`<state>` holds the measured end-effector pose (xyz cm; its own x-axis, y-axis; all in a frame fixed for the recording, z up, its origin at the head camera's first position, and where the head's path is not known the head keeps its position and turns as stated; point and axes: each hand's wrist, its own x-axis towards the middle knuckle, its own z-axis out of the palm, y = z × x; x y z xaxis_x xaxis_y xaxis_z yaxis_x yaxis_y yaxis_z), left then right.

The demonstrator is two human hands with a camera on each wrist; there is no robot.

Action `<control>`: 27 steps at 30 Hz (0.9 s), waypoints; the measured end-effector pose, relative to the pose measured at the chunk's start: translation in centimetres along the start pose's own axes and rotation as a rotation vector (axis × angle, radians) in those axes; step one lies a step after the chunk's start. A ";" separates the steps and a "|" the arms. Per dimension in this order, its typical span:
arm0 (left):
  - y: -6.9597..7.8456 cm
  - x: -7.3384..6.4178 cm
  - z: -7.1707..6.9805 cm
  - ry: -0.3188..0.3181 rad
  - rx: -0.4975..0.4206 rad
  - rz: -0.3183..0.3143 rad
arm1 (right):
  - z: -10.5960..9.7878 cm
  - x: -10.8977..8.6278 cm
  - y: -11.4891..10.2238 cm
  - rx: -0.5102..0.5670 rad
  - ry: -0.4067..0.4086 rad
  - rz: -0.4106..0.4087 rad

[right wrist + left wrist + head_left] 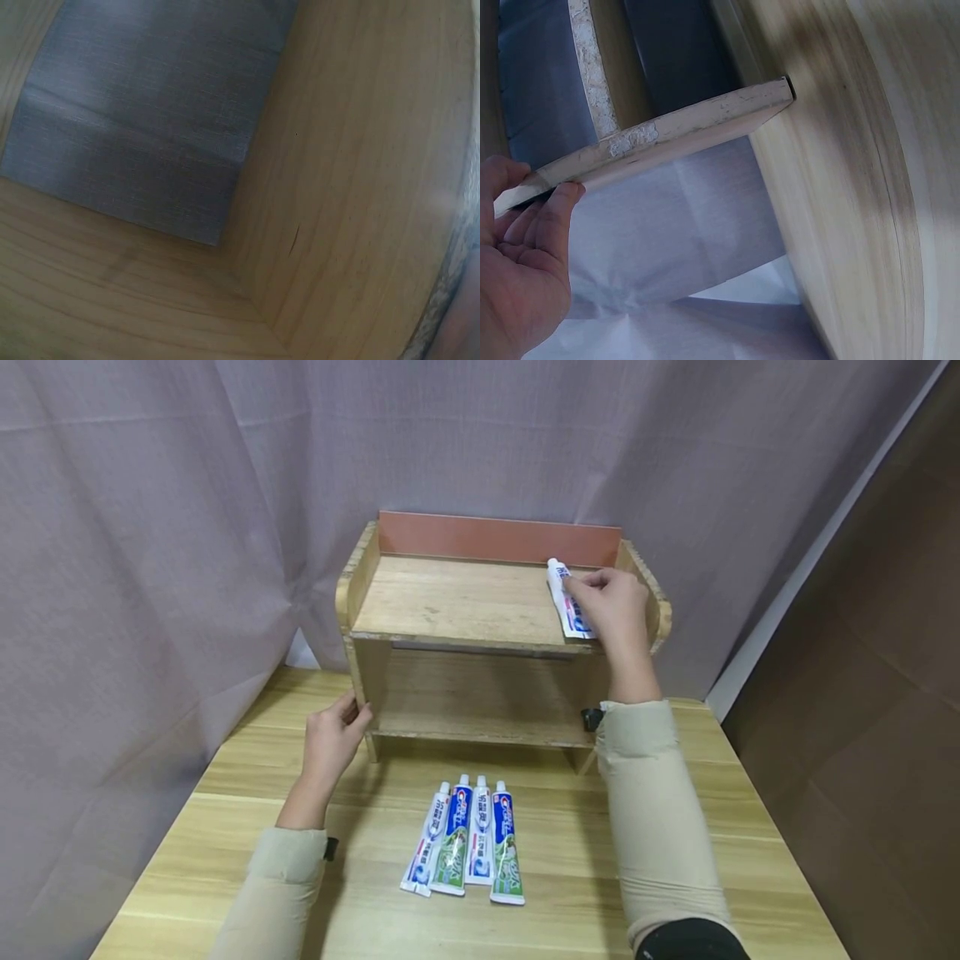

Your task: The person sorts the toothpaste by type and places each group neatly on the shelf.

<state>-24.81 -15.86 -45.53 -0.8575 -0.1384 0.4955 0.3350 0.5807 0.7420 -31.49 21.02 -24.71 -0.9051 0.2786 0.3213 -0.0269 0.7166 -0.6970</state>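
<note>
A small two-tier wooden shelf [442,606] stands on the table. On the right of its top board lies a white and blue toothpaste tube [556,583], cap toward the back. My right hand [618,610] pinches this tube from its right side, covering part of it. In the right wrist view only a sliver of skin shows at the lower right edge. My left hand [333,739] grips the front edge of the shelf's left side panel [697,116], thumb and fingers on opposite faces. Several toothpaste tubes [481,835] lie side by side on the table before the shelf.
A reddish-brown back strip [495,537] and raised side panels bound the top board. The lower board [480,693] sits under it. Grey cloth [465,435] hangs behind the shelf, and a brown panel [855,627] stands to the right of the wooden table [555,902].
</note>
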 end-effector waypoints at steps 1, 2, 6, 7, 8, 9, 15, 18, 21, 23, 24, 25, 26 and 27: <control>0.0 0.0 0.0 -0.001 -0.002 0.000 | 0.0 0.0 0.0 0.000 0.001 0.000; 0.0 0.0 0.0 -0.003 -0.003 0.001 | 0.0 0.0 0.0 0.000 0.001 -0.001; -0.1 -0.1 0.0 -0.009 -0.008 -0.001 | 0.1 0.1 0.0 -0.010 0.006 -0.007; -0.1 -0.1 0.0 -0.011 -0.007 -0.002 | 0.0 0.1 0.1 -0.013 0.008 -0.009; -0.2 -0.1 0.0 -0.012 -0.006 -0.003 | 0.1 0.1 0.1 -0.012 0.011 -0.010; -0.2 -0.1 0.1 -0.013 -0.006 -0.005 | 0.1 0.1 0.2 -0.015 0.015 -0.009; -0.3 -0.1 0.1 -0.020 -0.003 -0.010 | 0.3 0.0 0.7 -0.014 0.076 -0.027; -0.2 -0.1 0.0 -0.018 0.001 -0.008 | 0.4 0.0 0.7 0.002 0.112 -0.044; -0.2 0.0 0.0 -0.021 -0.003 -0.009 | 0.4 0.0 0.7 0.025 0.140 -0.051; -0.1 0.0 0.0 -0.026 -0.008 -0.010 | 0.4 -0.1 0.6 0.034 0.155 -0.049; -0.1 0.0 0.0 -0.028 -0.009 -0.011 | 0.4 -0.2 0.6 0.040 0.161 -0.046; -0.1 0.0 -0.1 -0.030 -0.010 -0.014 | 0.4 -0.2 0.6 0.041 0.167 -0.041; -0.1 0.0 -0.1 -0.032 -0.010 -0.014 | 0.4 -0.3 0.6 0.045 0.175 -0.040; -0.1 0.0 -0.1 -0.034 -0.011 -0.016 | 0.4 -0.3 0.5 0.048 0.181 -0.042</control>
<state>-24.78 -15.99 -45.62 -0.8752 -0.1203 0.4685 0.3257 0.5695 0.7547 -31.40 21.07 -25.45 -0.8119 0.3628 0.4574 -0.0866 0.7000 -0.7089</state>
